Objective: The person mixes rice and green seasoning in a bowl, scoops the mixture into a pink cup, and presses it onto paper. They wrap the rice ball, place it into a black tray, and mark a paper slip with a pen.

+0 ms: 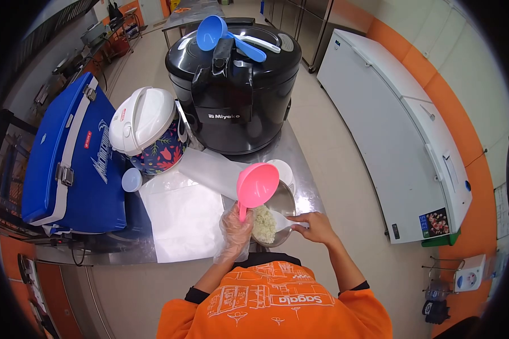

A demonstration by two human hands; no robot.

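Observation:
My left hand (235, 230), in a clear plastic glove, grips the handle of a pink ladle (258, 185). The ladle's bowl faces up and is tilted over a metal bowl (289, 204). Cooked rice (263, 225) lies in that metal bowl, close in front of my body. My bare right hand (315, 227) is closed on the handle of a white rice paddle (281, 221). The paddle's blade reaches into the metal bowl beside the rice. Left of my gloved hand, white paper sheets (184, 220) lie on the steel table.
A big black rice cooker (232, 96) stands at the back, with a blue ladle (212, 34) and a white utensil (259, 43) on its lid. At left are a smaller patterned rice cooker (158, 155), a small round container (132, 179) and a blue cooler box (76, 164). A white chest freezer (379, 135) stands right.

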